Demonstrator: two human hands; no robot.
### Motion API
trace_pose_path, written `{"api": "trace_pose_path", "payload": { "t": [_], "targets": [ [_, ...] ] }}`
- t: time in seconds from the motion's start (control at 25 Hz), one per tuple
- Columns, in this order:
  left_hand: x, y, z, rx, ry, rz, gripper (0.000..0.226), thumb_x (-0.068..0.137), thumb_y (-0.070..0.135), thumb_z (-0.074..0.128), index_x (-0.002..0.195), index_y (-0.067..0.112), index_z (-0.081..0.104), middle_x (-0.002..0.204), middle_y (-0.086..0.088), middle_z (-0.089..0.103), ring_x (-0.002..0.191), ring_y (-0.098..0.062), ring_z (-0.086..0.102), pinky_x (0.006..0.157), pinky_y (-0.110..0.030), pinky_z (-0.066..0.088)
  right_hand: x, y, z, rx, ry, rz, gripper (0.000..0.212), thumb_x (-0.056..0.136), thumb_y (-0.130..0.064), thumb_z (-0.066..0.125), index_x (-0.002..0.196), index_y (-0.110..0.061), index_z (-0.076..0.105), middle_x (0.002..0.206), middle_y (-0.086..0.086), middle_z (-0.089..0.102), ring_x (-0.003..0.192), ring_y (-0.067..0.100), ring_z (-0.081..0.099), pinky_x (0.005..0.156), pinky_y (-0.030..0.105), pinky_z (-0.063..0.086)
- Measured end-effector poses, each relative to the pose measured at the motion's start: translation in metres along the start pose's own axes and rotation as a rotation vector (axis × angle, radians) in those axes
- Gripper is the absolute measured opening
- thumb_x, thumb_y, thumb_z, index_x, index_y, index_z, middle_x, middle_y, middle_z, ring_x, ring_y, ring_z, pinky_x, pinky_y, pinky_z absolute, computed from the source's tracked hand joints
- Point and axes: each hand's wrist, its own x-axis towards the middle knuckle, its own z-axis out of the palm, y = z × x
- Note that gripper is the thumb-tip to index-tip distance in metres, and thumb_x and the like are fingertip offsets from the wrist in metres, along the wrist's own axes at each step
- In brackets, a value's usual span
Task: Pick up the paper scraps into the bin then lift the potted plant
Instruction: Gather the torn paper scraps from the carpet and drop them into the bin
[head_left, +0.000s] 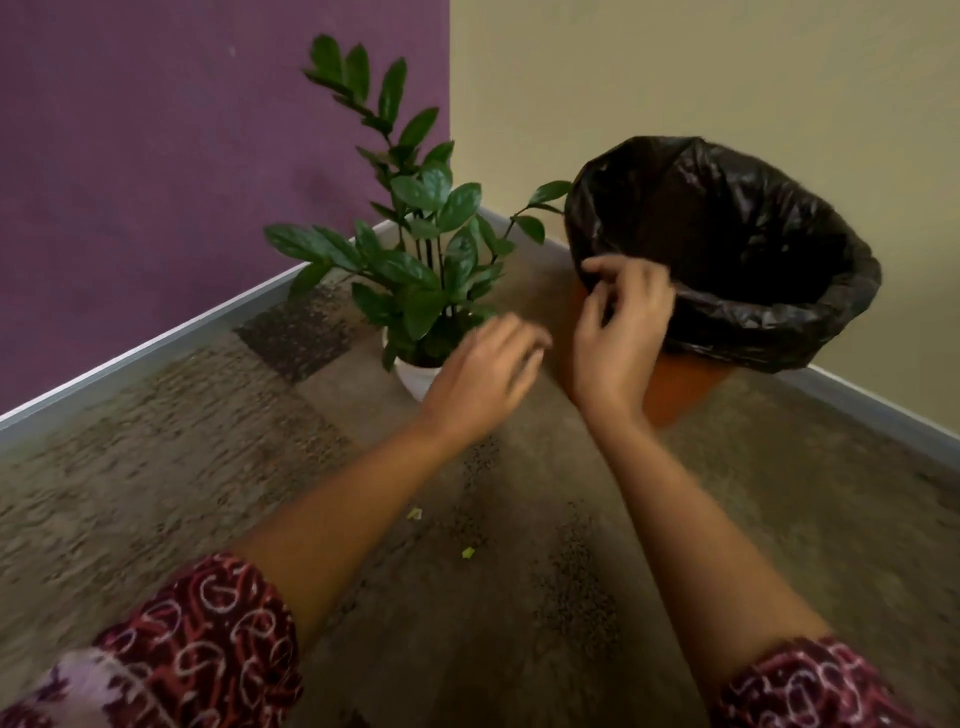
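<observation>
An orange bin (680, 387) lined with a black bag (753, 260) stands in the corner on the right. To its left is a potted plant (415, 249) with dark green leaves in a white pot (415, 376). My right hand (618, 338) is at the bag's near rim, fingers loosely curled and apart, nothing visible in them. Just in front of the pot, my left hand (483, 374) hovers with its fingers spread and blurred. Two small yellow-green paper scraps (414, 514) (468, 553) lie on the carpet between my forearms.
Mottled brown carpet (208, 441) covers the floor. A purple wall (182, 156) on the left and a beige wall (727, 67) on the right meet behind the plant, with grey skirting (156, 345) along both.
</observation>
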Motion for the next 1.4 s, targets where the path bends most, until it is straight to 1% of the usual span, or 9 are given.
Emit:
{"api": "trace_pose_path", "payload": {
  "t": [0.28, 0.48, 0.6, 0.8, 0.92, 1.04, 1.16, 1.28, 1.4],
  "targets": [
    [-0.138, -0.065, 0.039, 0.097, -0.655, -0.737, 0.039, 0.091, 0.021, 0.061, 0.128, 0.010, 0.056, 0.137, -0.010, 0.049, 0.128, -0.026, 0.046, 0.107, -0.034, 0.040, -0.130, 0.042, 0.038, -0.259, -1.127, 0.425, 0.025, 0.090, -0.015, 0.062, 0.114, -0.011, 0.065, 0.121, 0.012, 0.063, 0.109, 0.024, 0.061, 0.098, 0.034, 0.049],
    [-0.157, -0.072, 0.038, -0.019, -0.485, -0.980, 0.018, 0.081, 0.003, 0.070, 0.099, -0.001, 0.069, 0.109, -0.013, 0.058, 0.094, -0.021, 0.060, 0.089, -0.022, 0.048, -0.170, 0.053, 0.033, -0.256, -1.340, 0.477, 0.031, 0.080, -0.013, 0.074, 0.109, -0.008, 0.065, 0.116, 0.009, 0.065, 0.102, 0.018, 0.060, 0.087, 0.023, 0.045],
    [-0.155, -0.067, 0.037, -0.071, -0.480, -1.074, 0.011, 0.084, -0.002, 0.064, 0.090, -0.001, 0.073, 0.096, -0.015, 0.071, 0.079, -0.016, 0.061, 0.068, -0.015, 0.045, -0.180, 0.058, 0.034, -0.291, -1.320, 0.415, 0.023, 0.082, -0.008, 0.070, 0.105, -0.008, 0.068, 0.113, 0.011, 0.067, 0.101, 0.020, 0.063, 0.086, 0.024, 0.048],
    [-0.146, -0.066, 0.029, -0.173, -0.475, -1.135, 0.020, 0.087, -0.006, 0.058, 0.078, -0.001, 0.075, 0.081, -0.012, 0.072, 0.063, -0.003, 0.065, 0.066, -0.011, 0.050, -0.182, 0.060, 0.034, -0.256, -1.270, 0.398, 0.021, 0.089, 0.000, 0.054, 0.095, -0.007, 0.073, 0.103, 0.013, 0.072, 0.094, 0.023, 0.067, 0.080, 0.026, 0.051],
    [-0.125, -0.060, 0.024, -0.257, -0.369, -1.181, 0.012, 0.086, 0.002, 0.066, 0.094, -0.002, 0.074, 0.098, -0.017, 0.074, 0.077, -0.021, 0.068, 0.082, -0.031, 0.056, -0.161, 0.056, 0.027, -0.115, -0.971, 0.513, 0.020, 0.090, -0.002, 0.055, 0.090, -0.013, 0.072, 0.099, 0.006, 0.073, 0.082, 0.011, 0.064, 0.079, 0.021, 0.050],
    [-0.084, -0.047, 0.019, -0.428, -0.293, -1.120, 0.016, 0.088, 0.004, 0.063, 0.100, -0.003, 0.071, 0.102, -0.015, 0.073, 0.074, -0.018, 0.064, 0.085, -0.032, 0.055, -0.117, 0.047, 0.022, 0.031, -0.647, 0.549, 0.012, 0.090, -0.006, 0.060, 0.088, -0.013, 0.070, 0.094, 0.004, 0.073, 0.066, 0.002, 0.059, 0.068, 0.015, 0.051],
    [-0.026, -0.027, 0.007, -0.637, -0.156, -1.042, 0.018, 0.087, -0.001, 0.063, 0.104, -0.006, 0.068, 0.094, -0.011, 0.067, 0.074, -0.018, 0.064, 0.079, -0.028, 0.057, -0.063, 0.031, 0.016, 0.153, -0.415, 0.559, 0.009, 0.087, -0.010, 0.062, 0.086, -0.013, 0.071, 0.084, 0.004, 0.072, 0.073, 0.013, 0.067, 0.076, 0.028, 0.057],
    [0.034, -0.003, -0.008, -0.720, -0.044, -0.955, 0.019, 0.086, -0.002, 0.065, 0.104, -0.005, 0.069, 0.089, -0.008, 0.066, 0.069, -0.010, 0.063, 0.069, -0.019, 0.058, -0.012, 0.014, 0.004, 0.247, -0.239, 0.538, 0.010, 0.085, -0.011, 0.062, 0.082, -0.018, 0.070, 0.070, -0.005, 0.068, 0.071, 0.013, 0.071, 0.072, 0.025, 0.056],
    [0.086, 0.020, -0.017, -0.781, 0.019, -0.863, 0.018, 0.085, -0.003, 0.065, 0.102, -0.005, 0.070, 0.088, -0.009, 0.067, 0.076, -0.015, 0.065, 0.081, -0.029, 0.059, 0.031, 0.003, -0.005, 0.274, -0.130, 0.448, 0.005, 0.085, -0.014, 0.065, 0.083, -0.016, 0.070, 0.067, -0.005, 0.068, 0.068, 0.010, 0.071, 0.076, 0.029, 0.059]
  ]
}}
